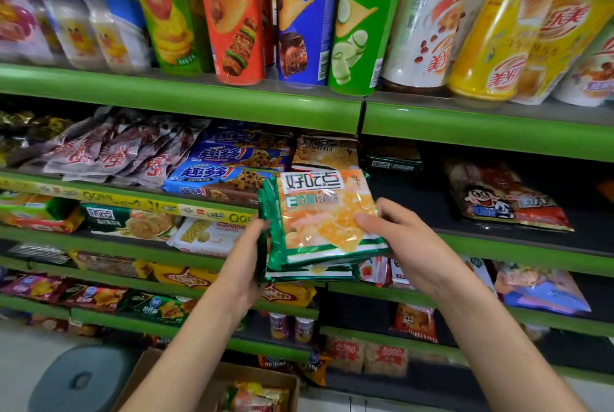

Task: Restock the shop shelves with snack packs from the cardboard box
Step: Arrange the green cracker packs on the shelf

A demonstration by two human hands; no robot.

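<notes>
We hold a stack of packs (324, 222) before the shelf (518, 245), left hand (247, 255) gripping its side, right hand (398, 239) pinching its corner; next, seat it behind the shelf's front edge.

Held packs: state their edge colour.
Green with a white stripe on the packs, gripped by left hand and right hand; head view.

Stack of flat green-edged orange foil snack packs (324, 222) held level before middle shelf; open brown cardboard box (212, 385) near, low, packs inside.
</notes>
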